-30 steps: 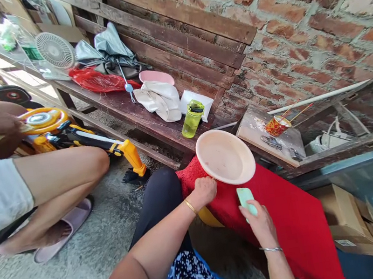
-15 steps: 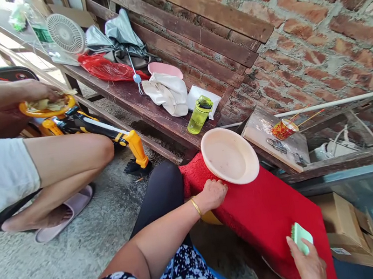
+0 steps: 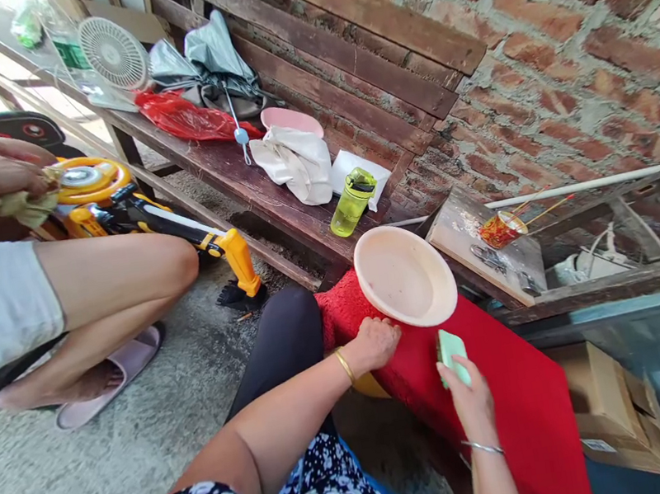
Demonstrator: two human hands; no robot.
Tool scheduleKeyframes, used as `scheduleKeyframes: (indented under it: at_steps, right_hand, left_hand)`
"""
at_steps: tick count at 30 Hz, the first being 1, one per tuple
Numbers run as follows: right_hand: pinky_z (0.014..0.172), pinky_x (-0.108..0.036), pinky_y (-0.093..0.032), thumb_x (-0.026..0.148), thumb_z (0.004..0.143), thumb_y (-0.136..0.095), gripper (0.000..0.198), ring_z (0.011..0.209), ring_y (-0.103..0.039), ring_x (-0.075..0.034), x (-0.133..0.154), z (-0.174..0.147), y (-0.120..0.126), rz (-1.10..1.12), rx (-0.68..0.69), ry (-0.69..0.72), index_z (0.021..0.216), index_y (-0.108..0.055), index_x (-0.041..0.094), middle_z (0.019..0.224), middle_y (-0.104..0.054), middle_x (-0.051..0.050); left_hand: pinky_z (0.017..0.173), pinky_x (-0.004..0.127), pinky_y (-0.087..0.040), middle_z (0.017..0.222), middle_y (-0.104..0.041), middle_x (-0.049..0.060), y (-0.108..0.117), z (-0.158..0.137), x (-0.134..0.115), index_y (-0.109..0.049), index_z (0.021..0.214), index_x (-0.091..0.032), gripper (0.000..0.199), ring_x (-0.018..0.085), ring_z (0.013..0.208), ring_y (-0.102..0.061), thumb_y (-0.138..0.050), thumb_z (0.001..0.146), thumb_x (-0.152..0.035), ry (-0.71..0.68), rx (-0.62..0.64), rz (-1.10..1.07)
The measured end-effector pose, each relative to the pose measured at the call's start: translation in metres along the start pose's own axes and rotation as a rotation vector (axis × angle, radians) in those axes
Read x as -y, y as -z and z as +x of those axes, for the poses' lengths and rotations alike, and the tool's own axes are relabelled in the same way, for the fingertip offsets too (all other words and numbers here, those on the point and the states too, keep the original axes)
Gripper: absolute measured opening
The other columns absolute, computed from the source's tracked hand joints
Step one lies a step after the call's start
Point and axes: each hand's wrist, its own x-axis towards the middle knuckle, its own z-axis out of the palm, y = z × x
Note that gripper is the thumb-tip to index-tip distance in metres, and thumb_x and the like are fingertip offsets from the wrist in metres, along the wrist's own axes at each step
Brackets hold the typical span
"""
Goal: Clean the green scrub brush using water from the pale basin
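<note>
A long red mat (image 3: 519, 409) lies before me, with a fluffy part at its upper left end. My left hand (image 3: 378, 343) is closed, its fingers curled on the mat's edge just below a pale plastic basin (image 3: 407, 276). The basin stands on the mat's upper end. In my right hand (image 3: 471, 396) is a mint-green scrubbing brush (image 3: 452, 354), gripped between thumb and fingers over the mat. The brush sits a little below the basin; its bristles are mostly hidden.
Left, another person's hands (image 3: 20, 167) hold a crumpled cloth beside a yellow-and-black toy (image 3: 238, 261). A wooden bench (image 3: 190, 156) carries a fan (image 3: 115, 54), bags and a green bottle (image 3: 353, 203). A cardboard box (image 3: 618, 402) stands right, below a brick wall.
My right hand has moved up and left along the mat with the brush, closer to the basin. The other person's hands have shifted left off the toy's yellow ring.
</note>
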Motion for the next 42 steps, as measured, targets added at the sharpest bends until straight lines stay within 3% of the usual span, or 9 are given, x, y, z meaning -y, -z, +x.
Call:
scheduleKeyframes:
  at_steps: [3,5,12,16,21,28,32,36,42]
  right_hand:
    - [0.084,-0.043,-0.049,0.073,0.069,-0.056,0.072,0.09,-0.06,-0.031,0.023,0.0,-0.021,-0.123,0.09,0.086,0.117,-0.071,0.022,0.095,-0.065,-0.009]
    - [0.083,-0.042,-0.049,0.075,0.069,-0.054,0.074,0.091,-0.06,-0.031,0.016,0.002,-0.018,-0.182,0.098,0.084,0.12,-0.07,0.024,0.095,-0.063,-0.008]
    - [0.08,-0.053,-0.052,0.077,0.067,-0.056,0.078,0.093,-0.065,-0.04,-0.095,0.019,0.068,-0.25,-0.043,-0.284,0.123,-0.067,0.024,0.099,-0.07,-0.016]
    - [0.076,-0.063,-0.051,0.08,0.065,-0.054,0.07,0.092,-0.067,-0.047,-0.141,0.016,0.1,-0.268,-0.154,-0.345,0.115,-0.068,0.034,0.096,-0.072,-0.019]
    - [0.075,-0.059,-0.053,0.083,0.067,-0.047,0.073,0.096,-0.067,-0.046,-0.112,0.013,0.087,-0.265,-0.17,-0.331,0.115,-0.067,0.034,0.102,-0.072,-0.02]
    - [0.087,-0.044,-0.05,0.077,0.068,-0.056,0.081,0.097,-0.062,-0.031,-0.004,0.017,0.008,-0.074,-0.031,-0.068,0.122,-0.067,0.018,0.109,-0.068,-0.014]
    - [0.082,-0.043,-0.049,0.077,0.07,-0.053,0.076,0.091,-0.059,-0.031,0.021,0.016,-0.022,-0.138,0.066,0.065,0.119,-0.07,0.022,0.097,-0.064,-0.01]
    - [0.081,-0.045,-0.05,0.076,0.07,-0.055,0.074,0.09,-0.06,-0.032,-0.005,0.022,-0.007,-0.2,0.051,0.013,0.121,-0.07,0.024,0.098,-0.064,-0.011]
    - [0.08,-0.055,-0.052,0.081,0.067,-0.056,0.077,0.094,-0.065,-0.042,-0.102,0.036,0.065,-0.229,-0.071,-0.319,0.123,-0.067,0.028,0.096,-0.069,-0.016]
  left_hand:
    - [0.075,0.037,-0.046,0.098,-0.068,0.016,0.005,-0.001,0.001,-0.066,0.107,-0.014,0.023,0.027,0.09,-0.067,-0.048,0.095,-0.022,-0.006,0.023,-0.005]
    - [0.076,0.037,-0.047,0.098,-0.068,0.015,0.005,-0.001,0.001,-0.066,0.108,-0.015,0.023,0.027,0.091,-0.067,-0.048,0.095,-0.022,-0.012,0.02,-0.008]
    - [0.076,0.038,-0.043,0.094,-0.066,0.017,-0.005,0.002,-0.001,-0.067,0.103,-0.014,0.023,0.027,0.09,-0.064,-0.047,0.093,-0.02,0.006,-0.019,-0.037]
    - [0.076,0.038,-0.042,0.095,-0.066,0.017,-0.002,0.002,-0.002,-0.067,0.104,-0.014,0.023,0.027,0.089,-0.064,-0.048,0.093,-0.019,0.015,0.002,-0.047]
    - [0.076,0.038,-0.045,0.098,-0.067,0.018,0.004,0.0,-0.002,-0.066,0.105,-0.012,0.022,0.027,0.091,-0.066,-0.049,0.093,-0.018,0.004,0.006,-0.031]
    - [0.077,0.039,-0.048,0.101,-0.068,0.017,0.006,-0.003,-0.002,-0.065,0.106,-0.013,0.021,0.028,0.092,-0.067,-0.049,0.094,-0.019,-0.009,-0.002,0.002]
    - [0.077,0.039,-0.048,0.101,-0.068,0.017,0.002,-0.002,-0.001,-0.065,0.107,-0.014,0.021,0.027,0.091,-0.067,-0.05,0.094,-0.02,-0.012,-0.004,-0.009]
    - [0.079,0.041,-0.048,0.1,-0.067,0.016,-0.004,0.0,0.0,-0.064,0.106,-0.015,0.021,0.028,0.092,-0.066,-0.049,0.095,-0.022,-0.005,-0.003,-0.01]
    - [0.079,0.041,-0.048,0.1,-0.067,0.016,0.0,-0.003,-0.001,-0.063,0.107,-0.014,0.022,0.028,0.095,-0.066,-0.046,0.095,-0.02,-0.011,0.007,-0.006]
